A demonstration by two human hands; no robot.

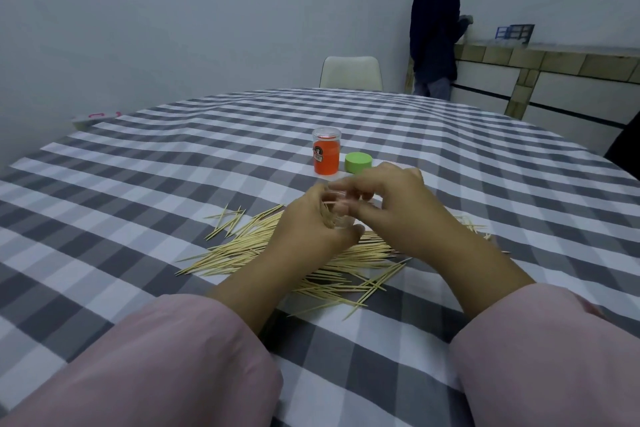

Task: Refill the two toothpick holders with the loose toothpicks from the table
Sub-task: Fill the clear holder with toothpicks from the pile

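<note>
I see my left hand (313, 218) curled round a small clear holder (337, 215) with a few toothpicks in it, grip tight on its wall. My right hand (388, 198) sits at the holder's 3 o'clock, fingers bent over its mouth; whether its grip pinches anything, I cannot tell. Loose toothpicks (242, 253) lie under both hands on the checked surface (173, 166). At 12 o'clock: closed orange holder (326, 156), green lid (358, 162) beside it.

Left hand (311, 222) grips clear holder (341, 218), toothpicks (263, 250) beneath
</note>
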